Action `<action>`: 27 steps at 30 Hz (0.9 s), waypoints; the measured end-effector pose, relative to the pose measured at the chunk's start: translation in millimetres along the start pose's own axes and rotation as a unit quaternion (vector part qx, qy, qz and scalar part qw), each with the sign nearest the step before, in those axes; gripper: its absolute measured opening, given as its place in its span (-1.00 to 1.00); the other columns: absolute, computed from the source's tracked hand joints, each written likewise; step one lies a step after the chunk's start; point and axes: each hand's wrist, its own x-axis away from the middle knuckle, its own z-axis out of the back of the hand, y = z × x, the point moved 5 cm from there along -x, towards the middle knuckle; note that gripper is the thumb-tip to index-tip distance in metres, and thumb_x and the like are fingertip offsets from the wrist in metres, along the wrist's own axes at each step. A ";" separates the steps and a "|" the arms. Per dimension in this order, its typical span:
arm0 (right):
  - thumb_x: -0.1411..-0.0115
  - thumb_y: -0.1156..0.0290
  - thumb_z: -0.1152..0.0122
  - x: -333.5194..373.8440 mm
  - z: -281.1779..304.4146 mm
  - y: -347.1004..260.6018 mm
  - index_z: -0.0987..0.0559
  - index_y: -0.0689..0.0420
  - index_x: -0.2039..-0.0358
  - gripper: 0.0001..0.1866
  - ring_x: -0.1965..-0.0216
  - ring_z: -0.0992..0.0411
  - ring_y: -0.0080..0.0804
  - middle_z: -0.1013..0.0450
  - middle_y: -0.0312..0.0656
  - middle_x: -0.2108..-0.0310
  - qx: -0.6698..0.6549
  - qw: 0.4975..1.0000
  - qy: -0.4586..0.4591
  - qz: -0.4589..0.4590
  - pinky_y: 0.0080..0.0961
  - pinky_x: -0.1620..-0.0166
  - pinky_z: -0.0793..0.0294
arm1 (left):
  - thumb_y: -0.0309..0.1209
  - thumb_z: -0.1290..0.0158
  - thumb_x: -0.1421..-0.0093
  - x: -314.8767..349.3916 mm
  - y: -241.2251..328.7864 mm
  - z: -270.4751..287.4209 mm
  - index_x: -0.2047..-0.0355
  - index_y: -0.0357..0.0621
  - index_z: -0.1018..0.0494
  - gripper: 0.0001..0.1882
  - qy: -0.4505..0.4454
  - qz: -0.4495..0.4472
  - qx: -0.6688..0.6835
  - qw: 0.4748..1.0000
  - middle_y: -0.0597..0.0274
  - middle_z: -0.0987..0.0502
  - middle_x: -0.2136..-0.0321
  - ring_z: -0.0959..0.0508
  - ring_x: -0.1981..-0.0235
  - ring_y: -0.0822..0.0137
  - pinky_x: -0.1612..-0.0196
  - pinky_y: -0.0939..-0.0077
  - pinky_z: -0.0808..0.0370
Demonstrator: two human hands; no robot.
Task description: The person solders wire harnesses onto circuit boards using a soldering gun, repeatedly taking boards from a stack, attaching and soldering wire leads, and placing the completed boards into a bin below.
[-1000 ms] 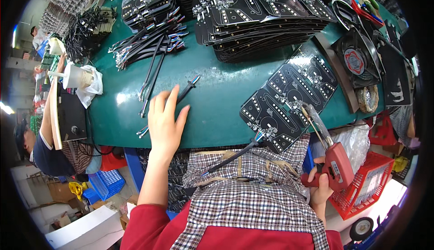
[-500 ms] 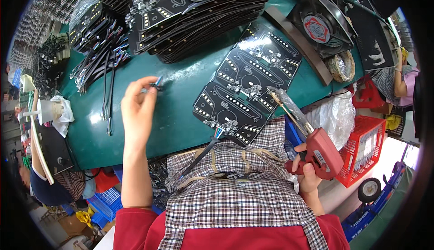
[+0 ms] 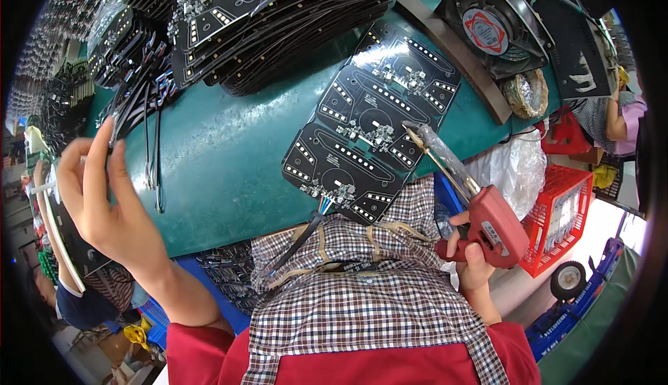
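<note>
My left hand (image 3: 110,204) is at the left of the table, its thumb and index finger pinching at the dark end of a bundle of black cables (image 3: 142,100). How many cables are between the fingertips cannot be made out. My right hand (image 3: 474,265) grips a red soldering gun (image 3: 495,228), finger at its trigger. The gun's metal tip points at a black LED circuit board (image 3: 362,124) lying tilted over the table's near edge; whether it touches is unclear. Coloured wires of one black cable (image 3: 298,247) meet the board's near end, and the cable hangs over my checked apron.
A tall stack of LED boards (image 3: 278,37) stands at the back of the green table (image 3: 209,169). On the right are a dark bar (image 3: 456,61), a fan (image 3: 490,30) and a roll (image 3: 525,94). A red crate (image 3: 557,225) sits below, near a clear plastic bag (image 3: 511,180).
My left hand has swung left from mid-table, where it held a cable end with blue wire, to the cable bundle. My right hand and soldering gun stay nearly still; the view shifts slightly.
</note>
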 end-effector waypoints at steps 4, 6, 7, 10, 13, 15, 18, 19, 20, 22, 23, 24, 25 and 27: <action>-0.06 0.12 -0.26 -4.1 -3.6 -4.2 -0.25 0.25 -0.08 -0.31 0.53 -0.35 -0.52 -0.39 -0.06 0.10 -0.005 1.000 0.004 -0.007 -0.58 0.45 -0.38 | -0.63 -0.13 0.07 23.6 81.5 -49.4 0.32 -0.19 -0.55 -0.75 -0.123 -0.060 0.225 0.965 0.13 -0.40 0.34 -0.42 0.41 0.29 0.39 0.49 -0.39; -0.06 0.11 -0.26 -4.7 -2.0 -3.5 -0.25 0.24 -0.08 -0.31 0.53 -0.35 -0.52 -0.39 -0.06 0.10 -0.006 1.000 0.012 -0.006 -0.58 0.45 -0.38 | -0.59 -0.16 0.13 54.0 111.7 -79.7 0.28 -0.21 -0.52 -0.69 -0.177 -0.069 0.315 0.930 0.15 -0.39 0.37 -0.42 0.43 0.27 0.41 0.48 -0.40; -0.06 0.10 -0.26 -2.9 -0.7 -3.6 -0.25 0.24 -0.08 -0.31 0.53 -0.35 -0.52 -0.39 -0.06 0.10 -0.008 1.000 0.006 -0.008 -0.58 0.45 -0.38 | -0.57 -0.17 0.14 65.7 119.9 -88.2 0.25 -0.22 -0.50 -0.65 -0.208 -0.059 0.326 0.920 0.17 -0.38 0.39 -0.42 0.45 0.26 0.41 0.47 -0.41; -0.06 0.09 -0.26 -2.1 0.3 -6.1 -0.25 0.24 -0.08 -0.31 0.53 -0.35 -0.51 -0.39 -0.06 0.10 -0.006 1.000 0.007 -0.010 -0.58 0.45 -0.38 | -0.60 -0.21 0.14 80.2 124.6 -104.9 0.29 -0.17 -0.53 -0.68 -0.191 -0.014 0.332 0.923 0.22 -0.39 0.47 -0.42 0.56 0.34 0.51 0.53 -0.36; -0.06 0.09 -0.26 -5.7 -2.5 -7.0 -0.24 0.25 -0.08 -0.30 0.54 -0.35 -0.50 -0.39 -0.05 0.10 -0.003 1.000 0.020 -0.013 -0.58 0.45 -0.38 | -0.60 -0.21 0.14 79.8 125.4 -105.0 0.29 -0.16 -0.53 -0.68 -0.207 -0.041 0.321 0.923 0.25 -0.40 0.48 -0.43 0.54 0.35 0.50 0.54 -0.37; -0.05 0.09 -0.26 -8.2 -1.6 -5.7 -0.24 0.25 -0.08 -0.29 0.54 -0.35 -0.50 -0.39 -0.04 0.11 -0.005 0.999 0.029 -0.018 -0.58 0.46 -0.38 | -0.60 -0.20 0.14 83.7 125.5 -106.3 0.29 -0.15 -0.54 -0.68 -0.224 -0.052 0.303 0.925 0.27 -0.40 0.48 -0.44 0.54 0.37 0.50 0.55 -0.38; -0.03 0.10 -0.30 -10.6 -4.5 -5.2 -0.24 0.28 -0.08 -0.27 0.54 -0.37 -0.49 -0.40 -0.02 0.12 -0.021 0.999 -0.007 -0.023 -0.58 0.46 -0.39 | -0.64 -0.19 0.15 84.5 124.5 -105.2 0.30 -0.19 -0.54 -0.68 -0.207 -0.030 0.296 0.932 0.25 -0.40 0.49 -0.43 0.57 0.41 0.52 0.59 -0.37; -0.02 0.12 -0.31 -10.8 -7.9 -8.3 -0.27 0.30 -0.05 -0.28 0.55 -0.37 -0.50 -0.42 -0.03 0.16 -0.023 0.999 -0.009 -0.022 -0.60 0.48 -0.38 | -0.64 -0.19 0.15 85.5 124.8 -106.6 0.30 -0.19 -0.54 -0.68 -0.209 -0.028 0.296 0.932 0.25 -0.40 0.49 -0.43 0.57 0.41 0.52 0.59 -0.37; 0.00 0.14 -0.33 -11.0 -9.7 -10.4 -0.31 0.33 -0.03 -0.30 0.56 -0.37 -0.51 -0.45 -0.03 0.20 -0.025 0.999 -0.011 -0.020 -0.62 0.49 -0.37 | -0.66 -0.19 0.15 85.3 125.6 -106.1 0.30 -0.21 -0.54 -0.68 -0.192 -0.039 0.298 0.934 0.24 -0.40 0.50 -0.42 0.58 0.41 0.53 0.59 -0.37; 0.01 0.16 -0.35 -12.7 -2.7 -7.7 -0.34 0.35 0.00 -0.32 0.57 -0.37 -0.55 -0.47 -0.05 0.24 0.026 0.998 -0.046 -0.020 -0.65 0.50 -0.36 | -0.67 -0.18 0.15 83.5 126.7 -104.2 0.30 -0.26 -0.53 -0.68 -0.173 -0.049 0.295 0.939 0.22 -0.38 0.50 -0.40 0.58 0.40 0.53 0.59 -0.37; 0.02 0.18 -0.36 -13.1 -2.3 -6.7 -0.37 0.38 0.03 -0.34 0.58 -0.37 -0.59 -0.49 -0.06 0.29 0.077 0.994 -0.078 -0.018 -0.68 0.51 -0.34 | -0.67 -0.18 0.15 84.5 126.8 -103.5 0.30 -0.26 -0.53 -0.68 -0.174 -0.046 0.294 0.939 0.22 -0.38 0.50 -0.40 0.58 0.40 0.53 0.59 -0.37; 0.02 0.18 -0.36 -13.3 -3.0 -6.3 -0.37 0.38 0.03 -0.34 0.58 -0.37 -0.59 -0.49 -0.06 0.29 0.077 0.994 -0.078 -0.019 -0.68 0.51 -0.34 | -0.67 -0.19 0.15 85.8 127.4 -103.4 0.30 -0.26 -0.53 -0.68 -0.176 -0.045 0.287 0.941 0.22 -0.37 0.49 -0.40 0.58 0.40 0.53 0.59 -0.37; 0.03 0.20 -0.37 -13.5 -4.1 -5.4 -0.36 0.39 0.02 -0.33 0.59 -0.35 -0.61 -0.49 -0.07 0.30 0.069 0.995 -0.069 -0.026 -0.71 0.51 -0.33 | -0.66 -0.19 0.15 86.6 127.5 -103.7 0.29 -0.26 -0.53 -0.68 -0.178 -0.043 0.280 0.942 0.23 -0.37 0.48 -0.41 0.58 0.39 0.54 0.58 -0.36; 0.04 0.23 -0.39 -13.6 -6.3 -4.0 -0.34 0.42 0.00 -0.31 0.59 -0.33 -0.67 -0.50 -0.08 0.33 0.053 0.996 -0.051 -0.039 -0.75 0.51 -0.31 | -0.66 -0.19 0.16 85.7 127.0 -104.9 0.29 -0.26 -0.53 -0.67 -0.185 -0.036 0.289 0.938 0.23 -0.37 0.47 -0.40 0.57 0.39 0.53 0.58 -0.36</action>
